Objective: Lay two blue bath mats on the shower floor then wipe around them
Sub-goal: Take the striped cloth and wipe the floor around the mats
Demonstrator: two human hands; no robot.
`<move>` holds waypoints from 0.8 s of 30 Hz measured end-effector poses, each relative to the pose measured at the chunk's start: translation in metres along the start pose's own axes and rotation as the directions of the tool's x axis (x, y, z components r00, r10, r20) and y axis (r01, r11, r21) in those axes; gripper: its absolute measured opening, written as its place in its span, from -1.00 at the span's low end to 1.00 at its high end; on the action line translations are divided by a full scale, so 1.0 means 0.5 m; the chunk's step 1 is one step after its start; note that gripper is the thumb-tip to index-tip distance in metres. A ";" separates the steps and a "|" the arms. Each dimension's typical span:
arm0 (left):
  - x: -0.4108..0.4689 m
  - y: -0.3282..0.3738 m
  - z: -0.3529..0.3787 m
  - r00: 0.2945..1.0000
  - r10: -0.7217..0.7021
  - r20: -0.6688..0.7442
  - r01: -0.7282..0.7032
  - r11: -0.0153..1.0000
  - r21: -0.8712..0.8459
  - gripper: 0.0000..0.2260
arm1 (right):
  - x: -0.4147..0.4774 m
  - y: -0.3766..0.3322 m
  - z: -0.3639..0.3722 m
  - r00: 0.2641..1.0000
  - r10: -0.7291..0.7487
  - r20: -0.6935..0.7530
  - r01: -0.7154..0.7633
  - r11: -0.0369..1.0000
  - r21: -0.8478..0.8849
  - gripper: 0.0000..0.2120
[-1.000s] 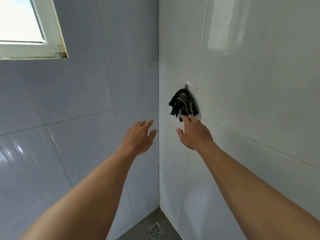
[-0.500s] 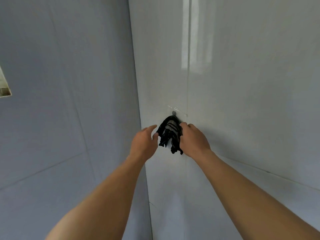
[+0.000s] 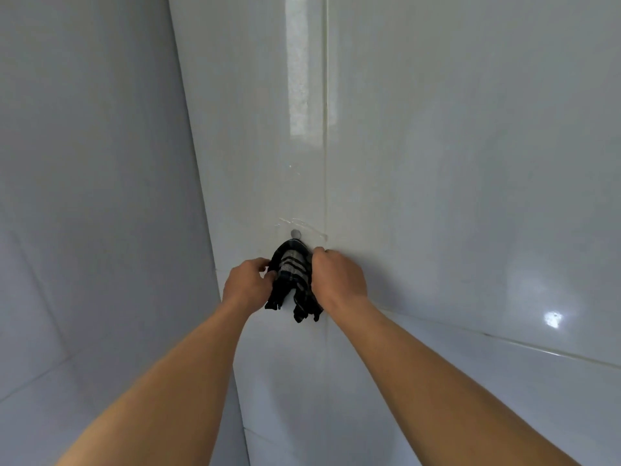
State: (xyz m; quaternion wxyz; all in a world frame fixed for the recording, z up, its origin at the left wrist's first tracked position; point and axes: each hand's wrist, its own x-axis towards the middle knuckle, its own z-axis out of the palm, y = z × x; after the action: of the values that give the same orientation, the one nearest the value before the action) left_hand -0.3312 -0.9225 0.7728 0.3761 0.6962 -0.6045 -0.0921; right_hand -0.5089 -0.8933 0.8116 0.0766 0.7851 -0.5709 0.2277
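A dark cloth with grey and black stripes [image 3: 293, 275] hangs bunched from a small round hook [image 3: 295, 233] on the white tiled wall. My left hand [image 3: 247, 284] grips the cloth's left side with curled fingers. My right hand [image 3: 337, 280] grips its right side, the fingers wrapped behind the fabric. The cloth's loose ends dangle below both hands. No blue bath mats and no shower floor are in view.
Two glossy tiled walls meet in a corner [image 3: 198, 196] just left of the hook. A vertical grout line [image 3: 325, 129] runs up the right wall above the hook. A bright light reflection [image 3: 552, 319] shows on the right wall.
Both hands rose to the hanging cloth and closed on its two sides. The view tilted up and right, so the window and floor drain left the frame.
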 end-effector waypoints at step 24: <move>-0.365 -0.137 -0.206 0.917 -0.134 -0.376 0.212 0.962 0.174 -0.83 | -0.108 -0.084 0.049 0.933 -0.361 -0.007 0.352 0.906 0.236 -0.81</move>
State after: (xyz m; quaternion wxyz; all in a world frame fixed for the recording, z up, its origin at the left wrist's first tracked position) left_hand -0.2643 -0.7148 0.7418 0.3949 0.7880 -0.4672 0.0688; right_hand -0.4764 -0.8418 0.7717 0.0136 0.8837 -0.3883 0.2610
